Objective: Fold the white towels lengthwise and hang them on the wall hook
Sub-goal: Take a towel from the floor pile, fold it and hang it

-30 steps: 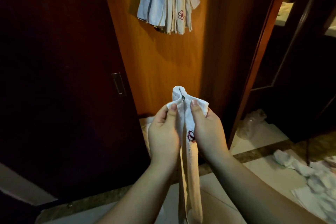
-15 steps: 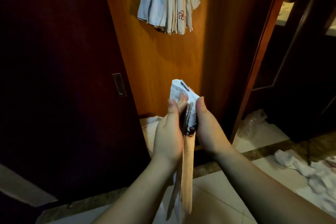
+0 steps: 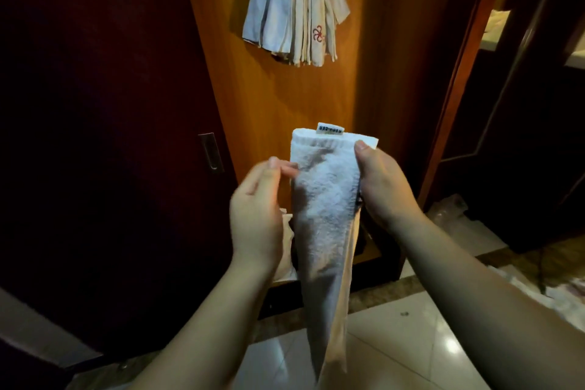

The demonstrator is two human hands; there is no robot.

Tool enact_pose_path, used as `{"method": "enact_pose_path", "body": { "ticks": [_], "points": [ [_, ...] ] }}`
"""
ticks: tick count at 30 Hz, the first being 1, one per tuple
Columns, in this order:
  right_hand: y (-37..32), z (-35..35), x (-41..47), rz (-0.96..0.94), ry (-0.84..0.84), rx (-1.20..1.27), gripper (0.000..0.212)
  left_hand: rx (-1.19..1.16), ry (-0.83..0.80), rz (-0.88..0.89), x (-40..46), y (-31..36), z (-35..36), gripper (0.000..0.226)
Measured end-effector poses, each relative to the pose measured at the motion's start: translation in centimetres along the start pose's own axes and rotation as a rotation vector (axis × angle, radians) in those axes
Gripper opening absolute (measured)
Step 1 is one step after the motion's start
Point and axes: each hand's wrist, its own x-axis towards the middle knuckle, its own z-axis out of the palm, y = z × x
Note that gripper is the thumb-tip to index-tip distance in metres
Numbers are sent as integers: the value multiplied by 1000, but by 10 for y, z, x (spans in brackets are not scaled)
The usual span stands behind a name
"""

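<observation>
A white towel [image 3: 323,209], folded into a long narrow strip with a small label at its top edge, hangs down in front of me. My right hand [image 3: 380,187] grips its upper right edge, thumb on the front near the top corner. My left hand [image 3: 256,212] is at the towel's left edge, blurred, its fingertips touching or pinching the edge; I cannot tell which. Several folded white towels [image 3: 297,6] hang from the top of the orange wooden wall panel above; the hook itself is hidden.
A dark sliding door [image 3: 110,136] with a metal recessed handle [image 3: 211,152] stands at the left. More white towels [image 3: 563,294] lie crumpled on the tiled floor at the right. A clear plastic bag [image 3: 449,209] lies by the door frame. A cloth [image 3: 286,247] lies behind my left hand.
The towel was pressed edge-on between both hands; now its flat face is turned toward me and spread wider. My left hand has shifted left off the fold, and the right keeps its hold.
</observation>
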Motion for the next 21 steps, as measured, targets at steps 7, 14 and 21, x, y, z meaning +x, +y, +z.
{"method": "enact_pose_path", "body": {
  "ticks": [7,14,21],
  "points": [
    [-28,-12,29,-136,-186,-128,48,-57,-383,-260,42,6,-5,40],
    [-46,-18,35,-273,-212,-183,52,-282,-528,-265,38,17,6,63],
    [-50,-18,38,-90,-100,125,41,-259,-453,-395,36,21,16,42]
  ]
}}
